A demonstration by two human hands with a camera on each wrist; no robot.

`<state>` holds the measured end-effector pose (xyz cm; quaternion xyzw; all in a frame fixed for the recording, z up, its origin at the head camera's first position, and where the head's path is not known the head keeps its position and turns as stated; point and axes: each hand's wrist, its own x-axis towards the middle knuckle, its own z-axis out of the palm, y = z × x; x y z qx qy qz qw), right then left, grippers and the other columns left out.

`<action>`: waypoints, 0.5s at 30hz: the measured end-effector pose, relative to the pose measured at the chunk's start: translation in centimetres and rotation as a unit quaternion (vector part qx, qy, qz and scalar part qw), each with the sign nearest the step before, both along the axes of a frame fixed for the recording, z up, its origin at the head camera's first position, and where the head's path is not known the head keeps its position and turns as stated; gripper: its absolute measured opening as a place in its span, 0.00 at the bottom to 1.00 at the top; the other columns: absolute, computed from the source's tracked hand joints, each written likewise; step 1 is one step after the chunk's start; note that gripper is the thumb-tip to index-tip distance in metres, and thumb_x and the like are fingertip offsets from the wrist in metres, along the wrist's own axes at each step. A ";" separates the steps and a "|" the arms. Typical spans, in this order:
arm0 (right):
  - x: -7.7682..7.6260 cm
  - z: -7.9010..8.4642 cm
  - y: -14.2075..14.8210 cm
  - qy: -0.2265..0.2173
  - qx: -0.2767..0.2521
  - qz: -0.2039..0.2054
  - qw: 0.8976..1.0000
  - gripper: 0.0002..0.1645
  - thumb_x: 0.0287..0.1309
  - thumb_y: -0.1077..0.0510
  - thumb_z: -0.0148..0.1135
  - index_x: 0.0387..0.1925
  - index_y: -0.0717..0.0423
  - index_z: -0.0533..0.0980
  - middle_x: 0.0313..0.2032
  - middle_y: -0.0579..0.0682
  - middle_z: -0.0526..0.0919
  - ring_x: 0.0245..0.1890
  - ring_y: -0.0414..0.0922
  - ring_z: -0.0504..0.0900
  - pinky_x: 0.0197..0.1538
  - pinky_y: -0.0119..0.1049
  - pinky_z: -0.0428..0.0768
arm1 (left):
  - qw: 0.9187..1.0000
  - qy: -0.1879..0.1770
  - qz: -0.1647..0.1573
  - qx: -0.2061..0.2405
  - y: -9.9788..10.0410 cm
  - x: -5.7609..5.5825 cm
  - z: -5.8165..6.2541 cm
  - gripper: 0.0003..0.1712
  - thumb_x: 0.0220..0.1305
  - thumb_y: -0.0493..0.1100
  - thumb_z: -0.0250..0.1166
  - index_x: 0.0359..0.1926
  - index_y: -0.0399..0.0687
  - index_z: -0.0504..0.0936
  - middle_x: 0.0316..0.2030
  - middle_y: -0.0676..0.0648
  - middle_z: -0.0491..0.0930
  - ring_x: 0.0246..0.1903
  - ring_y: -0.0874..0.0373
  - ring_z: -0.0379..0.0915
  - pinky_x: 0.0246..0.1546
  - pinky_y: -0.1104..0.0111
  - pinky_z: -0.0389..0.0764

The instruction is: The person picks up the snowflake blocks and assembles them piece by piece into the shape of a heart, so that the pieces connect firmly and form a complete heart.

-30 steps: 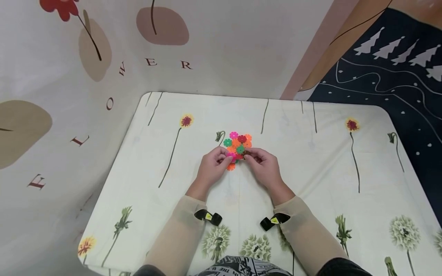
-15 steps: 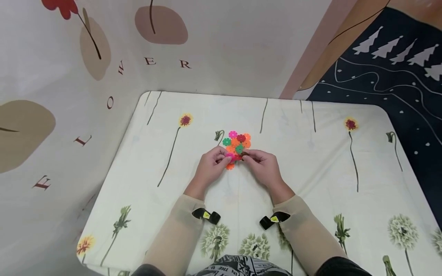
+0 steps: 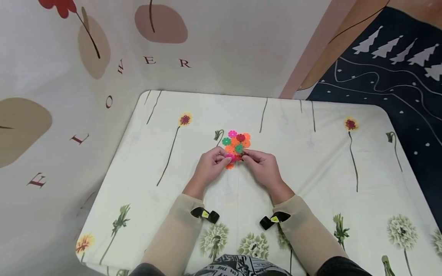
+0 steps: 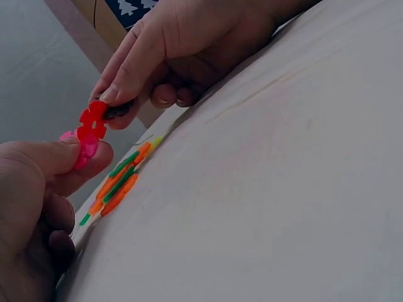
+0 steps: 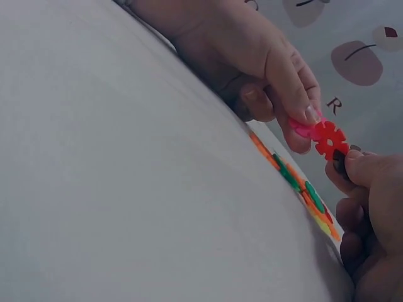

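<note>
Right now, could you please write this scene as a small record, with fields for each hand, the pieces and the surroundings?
Table: white surface with flower prints
Left hand: pinches a pink piece
Right hand: pinches a dark piece
Between the hands: a red flower-shaped piece, seemingly touching both; whether they are locked together is unclear
Other pieces: grouped on the table near the hands, mostly orange and green
Wall: pale, with letters reading FLOWER
</note>
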<state>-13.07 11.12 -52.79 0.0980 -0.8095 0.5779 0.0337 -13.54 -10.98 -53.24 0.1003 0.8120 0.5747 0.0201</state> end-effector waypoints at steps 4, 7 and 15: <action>-0.1 -0.2 -0.1 0.002 0.016 0.006 1.000 0.18 0.69 0.61 0.72 0.58 0.57 0.86 0.47 0.52 0.92 0.46 0.47 0.89 0.48 0.31 0.85 | 1.000 0.000 0.008 -0.002 0.3 -0.1 -0.1 0.04 0.76 0.41 0.67 0.43 0.46 0.81 0.24 0.51 0.76 0.29 0.55 0.69 0.33 0.68 0.71; -0.1 -0.4 -0.1 0.002 0.032 0.009 0.999 0.18 0.72 0.59 0.71 0.60 0.54 0.86 0.48 0.51 0.91 0.45 0.46 0.88 0.47 0.34 0.85 | 1.000 0.003 0.003 -0.016 0.4 0.0 -0.1 0.05 0.78 0.43 0.65 0.47 0.47 0.80 0.28 0.51 0.77 0.32 0.54 0.71 0.35 0.67 0.73; -0.2 -0.4 -0.2 0.001 0.043 0.010 0.999 0.16 0.75 0.59 0.67 0.60 0.54 0.86 0.55 0.51 0.89 0.59 0.47 0.86 0.62 0.47 0.83 | 0.997 0.038 -0.021 -0.059 0.4 -0.2 -0.3 0.23 0.65 0.44 0.79 0.58 0.49 0.81 0.33 0.53 0.83 0.31 0.57 0.74 0.31 0.68 0.75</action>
